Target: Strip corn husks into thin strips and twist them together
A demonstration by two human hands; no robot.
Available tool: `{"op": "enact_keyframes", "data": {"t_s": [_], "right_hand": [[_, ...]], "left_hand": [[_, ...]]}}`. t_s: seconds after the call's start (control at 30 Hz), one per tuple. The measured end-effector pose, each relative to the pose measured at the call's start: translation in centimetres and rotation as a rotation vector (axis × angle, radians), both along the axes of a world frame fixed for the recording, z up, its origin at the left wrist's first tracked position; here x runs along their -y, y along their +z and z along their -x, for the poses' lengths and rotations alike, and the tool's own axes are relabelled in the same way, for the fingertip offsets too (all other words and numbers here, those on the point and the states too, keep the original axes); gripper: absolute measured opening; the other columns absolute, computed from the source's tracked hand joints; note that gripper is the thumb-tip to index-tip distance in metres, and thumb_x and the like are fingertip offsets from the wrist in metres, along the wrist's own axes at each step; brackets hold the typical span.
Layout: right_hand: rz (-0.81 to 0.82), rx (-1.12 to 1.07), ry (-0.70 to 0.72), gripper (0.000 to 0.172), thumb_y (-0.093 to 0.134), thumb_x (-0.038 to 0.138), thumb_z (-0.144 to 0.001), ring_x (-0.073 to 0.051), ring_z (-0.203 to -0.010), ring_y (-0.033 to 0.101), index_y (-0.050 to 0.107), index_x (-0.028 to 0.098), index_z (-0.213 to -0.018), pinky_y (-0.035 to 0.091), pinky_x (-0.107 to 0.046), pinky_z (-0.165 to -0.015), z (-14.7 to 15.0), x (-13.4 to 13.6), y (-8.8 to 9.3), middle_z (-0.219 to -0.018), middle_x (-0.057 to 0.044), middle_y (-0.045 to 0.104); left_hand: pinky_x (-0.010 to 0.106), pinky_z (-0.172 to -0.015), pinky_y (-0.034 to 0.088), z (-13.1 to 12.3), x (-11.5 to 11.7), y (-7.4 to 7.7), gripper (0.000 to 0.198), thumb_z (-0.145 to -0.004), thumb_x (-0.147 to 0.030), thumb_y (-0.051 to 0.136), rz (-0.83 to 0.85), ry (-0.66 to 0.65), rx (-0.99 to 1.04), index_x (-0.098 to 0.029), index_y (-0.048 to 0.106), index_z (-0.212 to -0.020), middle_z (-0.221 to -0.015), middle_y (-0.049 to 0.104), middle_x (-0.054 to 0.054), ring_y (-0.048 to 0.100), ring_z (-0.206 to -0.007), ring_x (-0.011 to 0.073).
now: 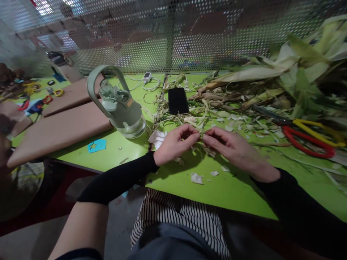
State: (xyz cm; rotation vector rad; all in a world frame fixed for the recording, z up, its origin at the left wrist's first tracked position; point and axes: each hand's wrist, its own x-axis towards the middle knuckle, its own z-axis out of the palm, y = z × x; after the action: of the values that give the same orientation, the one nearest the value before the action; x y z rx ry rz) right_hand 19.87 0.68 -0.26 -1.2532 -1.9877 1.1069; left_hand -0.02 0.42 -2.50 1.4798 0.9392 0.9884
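My left hand (179, 142) and my right hand (235, 150) meet over the green table, thumbs and fingers pinched close together. Between their fingertips is a thin pale-green plant strand (201, 133), mostly covered by the fingers. Pale stalks and husk scraps lie just beyond the fingertips. A black phone (178, 101) lies flat behind my left hand. Close to my left wrist is a crumpled white paper (157, 139). Small white scraps (196, 178) are scattered on the table nearer to me.
A pale-green water bottle (121, 108) stands left, beside brown folded packages (65, 131) and a blue card (97, 146). Corn husks (306, 68) are heaped right, near scissors with red and yellow handles (309, 142). A perforated metal screen (151, 39) closes the back; a charger cable lies before it.
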Motion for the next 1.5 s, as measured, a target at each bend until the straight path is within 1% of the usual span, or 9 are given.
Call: {"op": "enact_keyframes", "data": {"t_s": [0.13,0.2,0.33,0.47,0.57,0.93,1.2,1.4,1.5], "right_hand": [[-0.056,0.011,-0.014,0.041,0.06,0.063,-0.094,-0.015,-0.059,0.05,0.063,0.023,-0.084,0.039,-0.03,-0.053,0.0,0.1,-0.3,-0.07,-0.001,0.06],[-0.113,-0.01,-0.058,0.036,0.065,0.059,-0.093,-0.017,-0.064,0.055,0.066,0.023,-0.098,0.043,-0.03,-0.055,0.0,0.1,-0.5,-0.078,-0.002,0.064],[-0.164,-0.025,-0.062,0.041,0.07,0.054,-0.091,-0.018,-0.066,0.06,0.066,0.026,-0.121,0.046,-0.03,-0.055,0.1,0.2,-0.3,-0.082,-0.001,0.067],[-0.185,-0.043,-0.055,0.037,0.073,0.056,-0.088,-0.02,-0.073,0.066,0.07,0.028,-0.111,0.053,-0.034,-0.059,0.2,0.5,0.0,-0.092,-0.004,0.072],[-0.17,-0.039,-0.028,0.033,0.074,0.055,-0.087,-0.021,-0.075,0.068,0.069,0.028,-0.105,0.055,-0.035,-0.061,0.2,0.5,-0.1,-0.093,-0.004,0.074],[-0.135,-0.126,-0.025,0.01,0.068,0.034,-0.088,-0.017,-0.066,0.066,0.064,0.025,-0.091,0.055,-0.03,-0.058,1.2,1.2,-0.5,-0.083,-0.001,0.072],[-0.163,-0.178,-0.101,0.013,0.073,0.036,-0.086,-0.017,-0.066,0.066,0.065,0.025,-0.088,0.055,-0.031,-0.057,1.2,1.6,-0.7,-0.081,-0.001,0.071],[0.059,-0.216,-0.04,0.035,0.069,0.049,-0.092,-0.019,-0.07,0.07,0.062,0.023,-0.114,0.058,-0.032,-0.062,0.3,0.8,0.1,-0.081,-0.003,0.075],[0.036,-0.174,-0.007,0.036,0.067,0.048,-0.094,-0.019,-0.068,0.069,0.058,0.025,-0.12,0.053,-0.03,-0.057,-0.1,0.7,0.3,-0.078,-0.002,0.073]], "left_hand": [[0.022,-0.067,0.047,0.1,-0.1,0.0,0.02,-0.093,-0.035,0.064,0.01,-0.019,-0.002,-0.016,0.059,-0.09,-0.084,0.062,0.0,0.058,-0.074,0.0093],[0.022,-0.065,0.047,0.1,-0.1,0.0,0.018,-0.093,-0.033,0.063,0.031,-0.031,0.002,-0.016,0.059,-0.09,-0.081,0.063,0.0,0.057,-0.071,0.009],[0.022,-0.064,0.047,0.2,0.1,0.3,0.015,-0.095,-0.029,0.06,0.004,-0.056,-0.082,-0.014,0.062,-0.094,-0.078,0.065,0.0,0.056,-0.066,0.009],[0.023,-0.068,0.045,0.8,0.2,1.2,0.015,-0.095,-0.028,0.061,-0.197,-0.028,-0.272,-0.015,0.068,-0.092,-0.081,0.071,0.001,0.058,-0.071,0.0105],[0.023,-0.067,0.044,1.1,0.1,1.7,0.018,-0.095,-0.031,0.061,-0.26,0.008,-0.319,-0.016,0.068,-0.09,-0.081,0.072,0.001,0.057,-0.07,0.0102],[0.024,-0.064,0.039,0.5,0.5,1.7,0.01,-0.084,-0.021,0.063,-0.171,-0.013,-0.332,-0.018,0.056,-0.078,-0.071,0.06,-0.005,0.051,-0.065,0.0087],[0.023,-0.061,0.036,0.5,0.3,1.4,0.015,-0.082,-0.022,0.064,-0.138,-0.012,-0.248,-0.019,0.053,-0.073,-0.065,0.053,-0.007,0.045,-0.062,0.0078],[0.023,-0.068,0.045,0.7,-0.2,0.9,0.008,-0.089,-0.024,0.061,-0.118,-0.028,-0.182,-0.017,0.06,-0.09,-0.083,0.067,0.0,0.056,-0.071,0.0086],[0.022,-0.068,0.048,0.7,-0.1,0.8,0.028,-0.089,-0.026,0.064,-0.102,-0.057,-0.136,-0.017,0.06,-0.114,-0.092,0.07,0.002,0.06,-0.072,0.0091]]}}
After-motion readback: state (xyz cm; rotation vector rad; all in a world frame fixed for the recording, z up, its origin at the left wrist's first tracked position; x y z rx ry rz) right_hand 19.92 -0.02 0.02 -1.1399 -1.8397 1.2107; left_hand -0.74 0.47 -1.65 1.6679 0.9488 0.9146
